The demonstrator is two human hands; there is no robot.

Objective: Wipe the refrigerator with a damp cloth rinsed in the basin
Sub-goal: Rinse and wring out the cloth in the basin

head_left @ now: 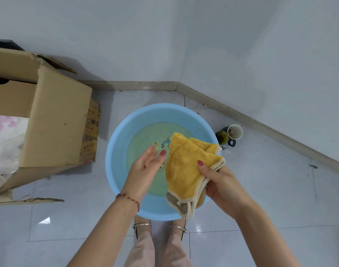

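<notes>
Round light-blue plastic basin (114, 151) of water on the tiled floor near the wall corner, right hand (220, 183) pinching a folded yellow fleecy cloth (184, 166) above the basin's right side, left hand (147, 166) loose-fingered beside it, holding nothing

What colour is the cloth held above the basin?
Yellow cloth with a cream border, in the head view.

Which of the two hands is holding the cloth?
The right hand grips the yellow cloth over the basin; the left hand is open and empty.
</notes>
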